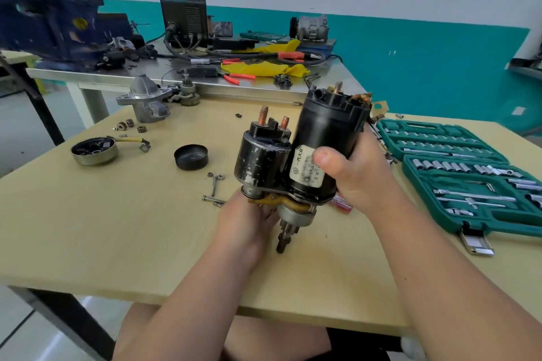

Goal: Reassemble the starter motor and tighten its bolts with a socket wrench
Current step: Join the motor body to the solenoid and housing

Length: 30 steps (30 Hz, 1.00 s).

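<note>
I hold the black starter motor body (328,129) upright above the table, with the solenoid (259,160) beside it and the pinion shaft (286,239) pointing down. My right hand (356,173) grips the motor housing, thumb across its white label. My left hand (249,221) holds the assembly from below, at the yellow fork lever (274,201). The aluminium nose housing (146,101) stands at the far left of the table. Loose bolts (214,184) lie just left of my left hand. A green socket set case (457,167) lies open on the right.
A round end cap with brushes (93,151), a black cap (191,157) and small gears (129,124) lie on the wooden table (117,228). Behind it, a metal bench (264,86) carries a welder (183,6), cables, yellow cloth and pliers. A blue vise (44,20) stands at far left.
</note>
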Each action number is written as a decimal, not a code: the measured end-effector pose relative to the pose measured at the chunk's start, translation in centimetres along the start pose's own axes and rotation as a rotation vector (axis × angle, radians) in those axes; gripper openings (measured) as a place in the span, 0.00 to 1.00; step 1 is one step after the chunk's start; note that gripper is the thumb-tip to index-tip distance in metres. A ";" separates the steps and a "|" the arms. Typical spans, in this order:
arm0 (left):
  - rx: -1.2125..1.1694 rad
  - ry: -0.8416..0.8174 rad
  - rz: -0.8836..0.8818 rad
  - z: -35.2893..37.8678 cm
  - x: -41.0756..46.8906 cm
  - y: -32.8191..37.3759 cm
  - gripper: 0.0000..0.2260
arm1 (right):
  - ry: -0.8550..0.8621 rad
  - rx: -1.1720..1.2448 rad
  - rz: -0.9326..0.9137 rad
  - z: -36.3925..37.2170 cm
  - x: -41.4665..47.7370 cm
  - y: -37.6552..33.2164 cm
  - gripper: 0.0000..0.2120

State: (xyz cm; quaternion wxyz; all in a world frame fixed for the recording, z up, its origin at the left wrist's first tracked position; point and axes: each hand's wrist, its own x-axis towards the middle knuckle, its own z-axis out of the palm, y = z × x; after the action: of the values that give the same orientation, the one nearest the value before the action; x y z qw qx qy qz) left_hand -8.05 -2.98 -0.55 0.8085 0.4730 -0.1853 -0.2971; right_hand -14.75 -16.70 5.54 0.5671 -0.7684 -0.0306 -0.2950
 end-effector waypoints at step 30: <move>0.400 0.103 0.371 0.6 -3.9 -0.8 0.54 | 0.187 -0.539 -0.133 5.1 -3.0 -3.6 0.28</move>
State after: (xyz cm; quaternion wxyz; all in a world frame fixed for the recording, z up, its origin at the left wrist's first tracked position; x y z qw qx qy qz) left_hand -11.61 -1.12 -1.04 0.7479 0.5956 -0.2826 -0.0770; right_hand -16.49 -10.03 6.16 0.3222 -0.8572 0.0507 -0.3985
